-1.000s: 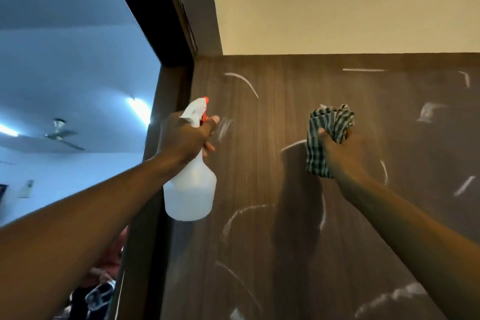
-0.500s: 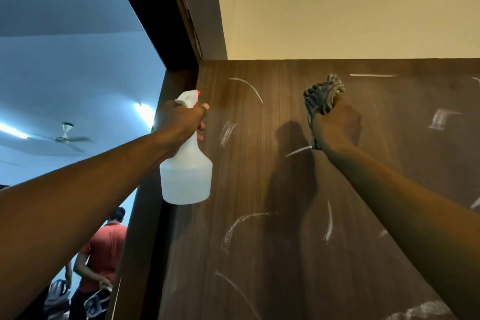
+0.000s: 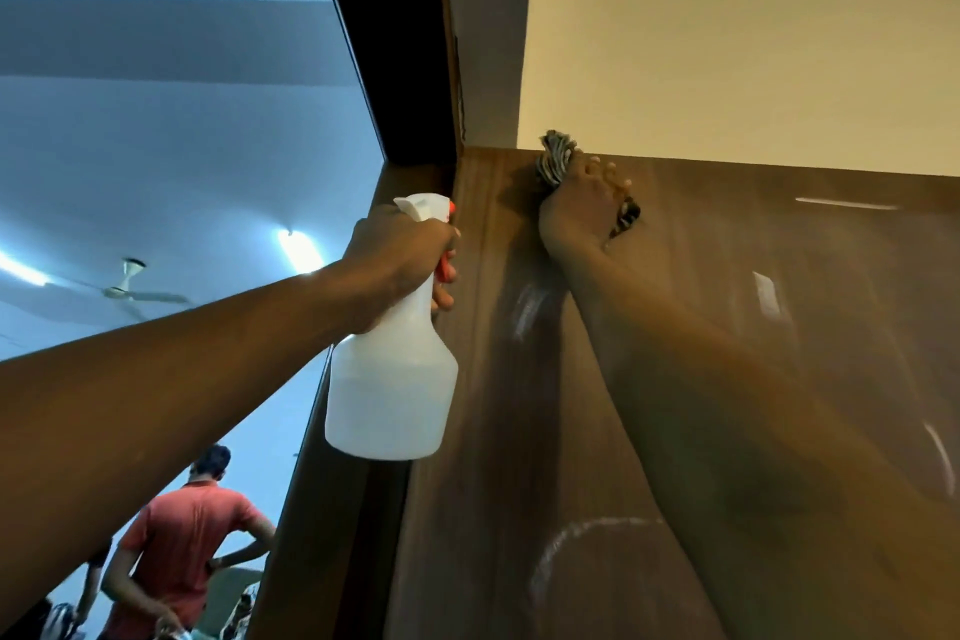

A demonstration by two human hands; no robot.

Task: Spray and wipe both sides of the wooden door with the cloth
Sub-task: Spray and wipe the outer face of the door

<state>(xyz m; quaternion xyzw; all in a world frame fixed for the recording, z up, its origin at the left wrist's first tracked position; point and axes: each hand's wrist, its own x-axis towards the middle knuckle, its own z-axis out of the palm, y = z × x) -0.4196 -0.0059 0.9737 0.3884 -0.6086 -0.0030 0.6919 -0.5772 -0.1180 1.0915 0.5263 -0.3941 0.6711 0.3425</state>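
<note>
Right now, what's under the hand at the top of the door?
A cloth, bunched in the right hand and pressed against the wooden door. The wood right beneath them is covered, so it cannot be seen.

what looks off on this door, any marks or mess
White streaks mark the wooden door: an arc near the bottom, a line near the top right. They look like unwiped residue; nothing seems damaged.

Ceiling fan, red-shirted person, perhaps bags

Door frame blocks leftward; door face rightward lies open.
</note>
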